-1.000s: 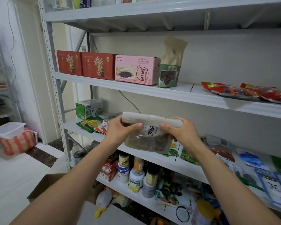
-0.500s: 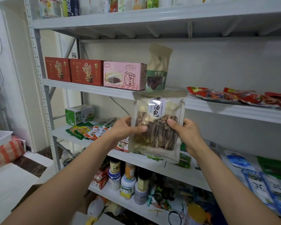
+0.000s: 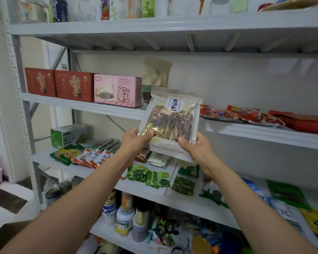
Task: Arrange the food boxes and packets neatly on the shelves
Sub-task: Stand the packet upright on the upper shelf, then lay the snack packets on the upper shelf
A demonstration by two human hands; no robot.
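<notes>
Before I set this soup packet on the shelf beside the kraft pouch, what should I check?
1. Grip: left hand and right hand each pinch a lower corner of the soup packet: ok.
2. Orientation: packet upright, label facing out, slightly tilted: ok.
3. Free spot on the shelf between kraft pouch and red packets: hidden behind the packet: cannot tell.
4. Kraft pouch stands upright beside the pink box: ok.
5. Headroom under the shelf above: ok.
</notes>
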